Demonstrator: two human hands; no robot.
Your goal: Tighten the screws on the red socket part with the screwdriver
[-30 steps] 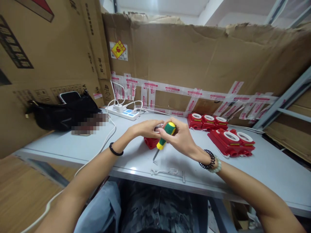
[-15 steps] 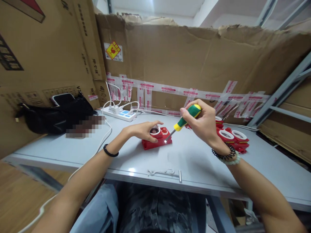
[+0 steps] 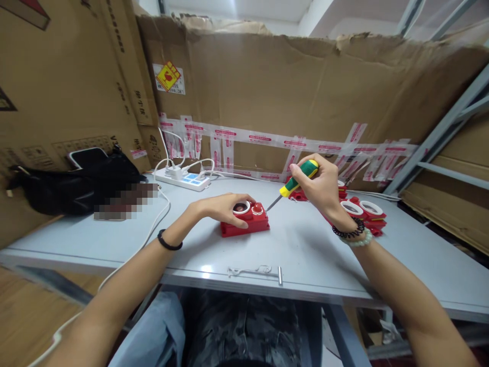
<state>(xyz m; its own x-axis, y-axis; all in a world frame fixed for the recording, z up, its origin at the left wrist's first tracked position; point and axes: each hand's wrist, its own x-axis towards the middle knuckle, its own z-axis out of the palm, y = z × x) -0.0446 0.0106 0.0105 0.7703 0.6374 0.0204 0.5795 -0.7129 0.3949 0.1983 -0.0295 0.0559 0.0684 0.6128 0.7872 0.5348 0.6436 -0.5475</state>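
A red plastic device (image 3: 248, 222) with a white ring and a red button on top lies flat on the grey table (image 3: 305, 244). My left hand (image 3: 219, 207) rests on its left part and pins it down. My right hand (image 3: 323, 186) grips a screwdriver (image 3: 296, 181) with a green and yellow handle. The shaft slants down to the left, and its tip hangs just right of the device's top.
More red devices (image 3: 361, 211) with white rings lie behind my right wrist. A white power strip (image 3: 183, 178) with cables sits at the back, a black bag (image 3: 72, 186) with a phone at the left. Cardboard walls surround the table. A small metal wire piece (image 3: 255, 271) lies near the front edge.
A second ago both hands held the device and screwdriver together above the table. The device now lies flat under my left hand, and my right hand has lifted the screwdriver up and right.
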